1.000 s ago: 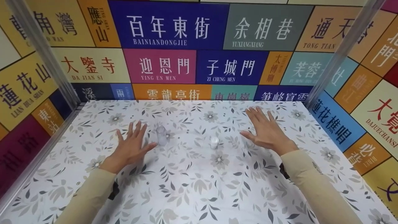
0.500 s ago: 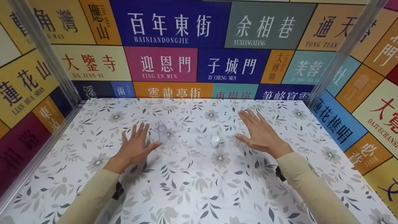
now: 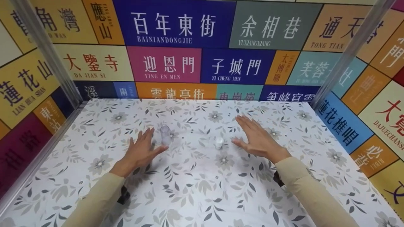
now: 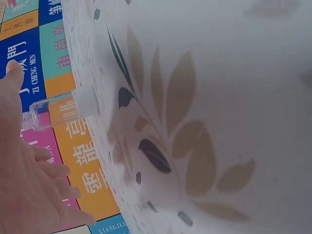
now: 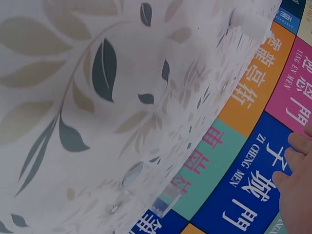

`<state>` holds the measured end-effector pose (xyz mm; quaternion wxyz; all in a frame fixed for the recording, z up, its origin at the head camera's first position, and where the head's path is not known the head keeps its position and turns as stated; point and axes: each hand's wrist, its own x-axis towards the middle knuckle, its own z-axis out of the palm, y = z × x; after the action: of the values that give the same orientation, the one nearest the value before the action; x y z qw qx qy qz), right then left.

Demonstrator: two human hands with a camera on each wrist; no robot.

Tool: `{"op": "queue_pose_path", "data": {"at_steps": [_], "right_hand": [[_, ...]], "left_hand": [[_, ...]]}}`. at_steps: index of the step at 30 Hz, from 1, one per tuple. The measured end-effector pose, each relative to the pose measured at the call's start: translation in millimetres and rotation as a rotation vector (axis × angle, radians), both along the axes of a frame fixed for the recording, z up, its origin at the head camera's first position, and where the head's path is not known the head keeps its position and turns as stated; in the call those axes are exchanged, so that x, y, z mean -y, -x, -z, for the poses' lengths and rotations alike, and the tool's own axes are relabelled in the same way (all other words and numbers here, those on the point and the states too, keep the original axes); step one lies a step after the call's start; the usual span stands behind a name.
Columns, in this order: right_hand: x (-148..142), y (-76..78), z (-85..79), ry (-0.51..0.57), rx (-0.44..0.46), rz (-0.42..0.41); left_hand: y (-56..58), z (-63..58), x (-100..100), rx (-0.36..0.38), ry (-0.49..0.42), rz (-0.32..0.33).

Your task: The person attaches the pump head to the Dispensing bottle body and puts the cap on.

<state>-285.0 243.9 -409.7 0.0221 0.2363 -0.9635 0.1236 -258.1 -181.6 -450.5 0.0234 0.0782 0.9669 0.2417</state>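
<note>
My left hand (image 3: 139, 154) is held over the table with its fingers extended and thumb out. Just beyond it stands a small clear bottle (image 3: 164, 135); the thumb tip is right at its base in the head view. In the left wrist view the bottle (image 4: 61, 109) is upright, with a narrow neck and a whitish lower end. My right hand (image 3: 260, 140) has straight fingers and holds nothing. To its left stands a short whitish, partly clear cylinder (image 3: 219, 143). From the right wrist the cylinder (image 5: 151, 187) looks like clear plastic; its exact kind does not show.
A white cloth with grey leaves and flowers covers the table (image 3: 195, 195). Behind it rises a wall of coloured panels (image 3: 170, 66) with lettering. Clear upright posts (image 3: 350, 50) stand at the back corners, with more panels along both sides.
Both hands have moved inward: the left one to the right, toward the bottle, and the right one to the left, toward the cylinder. Bottle and cylinder have stayed in place on the cloth.
</note>
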Motion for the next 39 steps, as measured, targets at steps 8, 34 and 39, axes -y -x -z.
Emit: {"op": "queue_pose_path", "data": {"at_steps": [8,34,39], "right_hand": [[6,-0.1,7.7,0.116,0.074,-0.008],[39,4.1,41.2,0.444,0.223,0.044],[45,4.8,43.2,0.533,0.294,0.134]], "left_hand": [[2.2,5.7,-7,0.085,-0.134,-0.063],[20.9,15.6,-31,0.133,-0.571,-0.22],[26.4,15.8,-31,0.161,-0.624,-0.241]]}}
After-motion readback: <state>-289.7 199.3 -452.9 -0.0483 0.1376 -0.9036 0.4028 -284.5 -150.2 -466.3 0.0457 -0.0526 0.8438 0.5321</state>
